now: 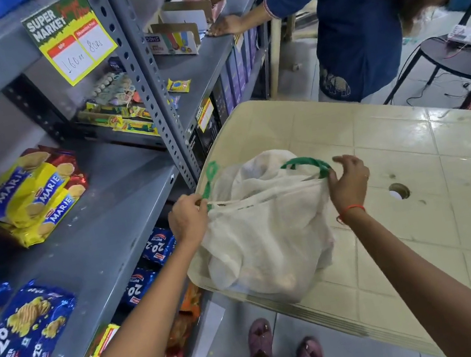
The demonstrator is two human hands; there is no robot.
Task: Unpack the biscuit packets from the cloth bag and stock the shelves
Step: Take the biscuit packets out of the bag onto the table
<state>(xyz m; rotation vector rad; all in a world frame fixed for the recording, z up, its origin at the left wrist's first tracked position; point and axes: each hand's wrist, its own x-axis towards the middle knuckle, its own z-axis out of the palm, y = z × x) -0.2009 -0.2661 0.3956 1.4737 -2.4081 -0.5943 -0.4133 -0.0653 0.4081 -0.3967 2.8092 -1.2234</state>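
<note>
At table's [411, 147] corner, hands grip bag [263, 236] rim.

Bright, even indoor light; glare on table [408, 129] at right; wide-angle bending at edges; lower-left packets [20, 342] blurred.

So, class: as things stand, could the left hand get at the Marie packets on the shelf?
Probably yes: the Marie packets lie uncovered, but the left hand must release the cloth bag.
</note>
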